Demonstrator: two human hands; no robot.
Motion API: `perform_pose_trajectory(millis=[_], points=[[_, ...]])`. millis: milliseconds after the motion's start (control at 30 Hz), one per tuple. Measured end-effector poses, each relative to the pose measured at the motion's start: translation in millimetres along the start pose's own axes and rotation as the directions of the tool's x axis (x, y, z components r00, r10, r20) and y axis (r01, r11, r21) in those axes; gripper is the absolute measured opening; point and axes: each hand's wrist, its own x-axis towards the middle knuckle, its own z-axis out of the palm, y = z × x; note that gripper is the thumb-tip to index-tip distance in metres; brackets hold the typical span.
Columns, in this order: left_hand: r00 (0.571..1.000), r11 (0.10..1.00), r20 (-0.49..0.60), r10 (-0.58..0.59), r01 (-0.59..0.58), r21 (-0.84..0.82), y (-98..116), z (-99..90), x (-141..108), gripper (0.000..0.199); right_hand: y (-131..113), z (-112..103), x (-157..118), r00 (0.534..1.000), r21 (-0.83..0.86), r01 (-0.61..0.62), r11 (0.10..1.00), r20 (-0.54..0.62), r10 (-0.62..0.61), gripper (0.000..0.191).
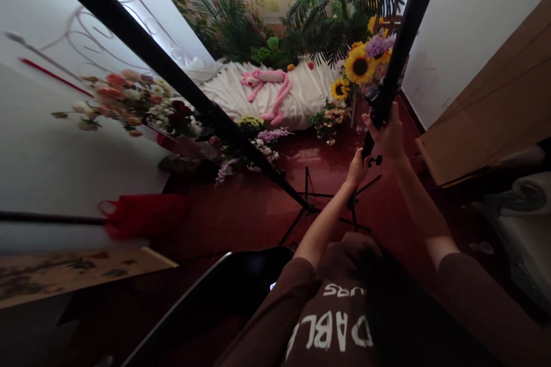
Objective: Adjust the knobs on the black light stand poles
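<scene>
Both of my hands are on the black light stand (407, 28) at the right. My right hand (390, 135) wraps round the pole just below its upper clamp, with the thumb on the near side. Lower down, my left hand (357, 168) grips the same pole beside a small black knob (376, 160). The stand leans up toward the top right, and its spread legs (353, 206) rest on the dark red floor. A second black stand (172, 77) slants across the left of the view, untouched by my hands.
A white-draped platform (301, 94) holds a pink plush toy (275, 83). Sunflowers (359, 66) stand close behind the right stand, and mixed flowers (129, 97) are at the left. A red bag (144, 215) is lower left. A brown board (486, 103) leans at the right wall.
</scene>
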Motion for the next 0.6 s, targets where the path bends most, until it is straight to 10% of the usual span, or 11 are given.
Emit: perform_pose_trajectory(millis=[333,600], points=[[1.0,1.0,-0.017,-0.009,0.009,-0.029,-1,1.7,1,0.029,60,-21,-88,0.968,-0.101,-0.106,0.989,0.219,0.126,0.029],[1.0,0.998,-0.027,-0.009,0.008,-0.062,-1,2.3,1,0.028,79,-22,-112,0.982,-0.062,-0.064,0.996,0.172,0.074,0.029]])
